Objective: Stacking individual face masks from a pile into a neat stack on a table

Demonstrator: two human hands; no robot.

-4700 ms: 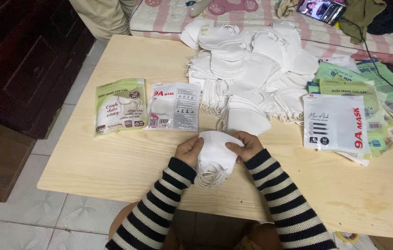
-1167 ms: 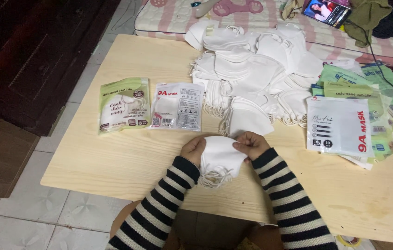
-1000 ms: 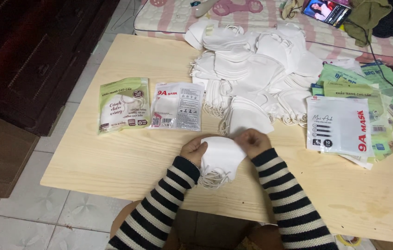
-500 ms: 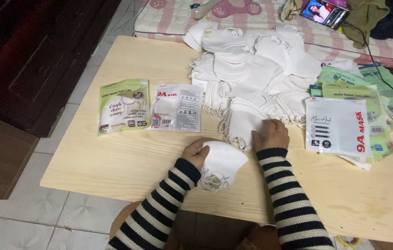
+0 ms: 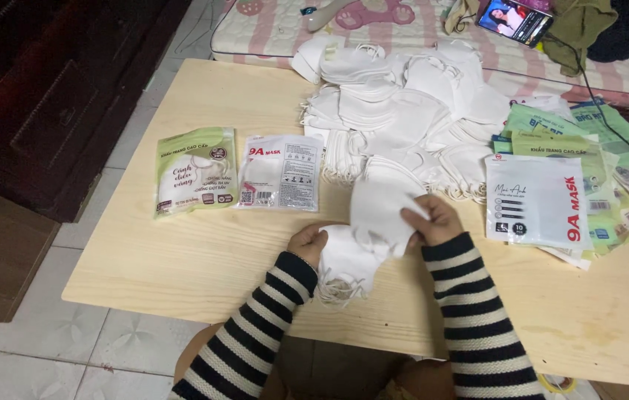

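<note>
Pinching a white mask (image 5: pixel 383 207) at frame centre, the right hand (image 5: pixel 433 220) risks snagging loops; the left hand (image 5: pixel 307 244) presses the stack (image 5: pixel 344 259), which may slide.

floor (image 5: pixel 48 355): pale tiles | left: dark wood cabinet (image 5: pixel 48 96) | top: pink mattress (image 5: pixel 403 30) (striped)

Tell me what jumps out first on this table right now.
The big heap of white face masks sprawled across the far middle of the pale wooden table. Nearer, the right hand holds one white mask over a small stack that the left hand steadies. Printed pouches lie flat at left and in a pile at right.
</note>
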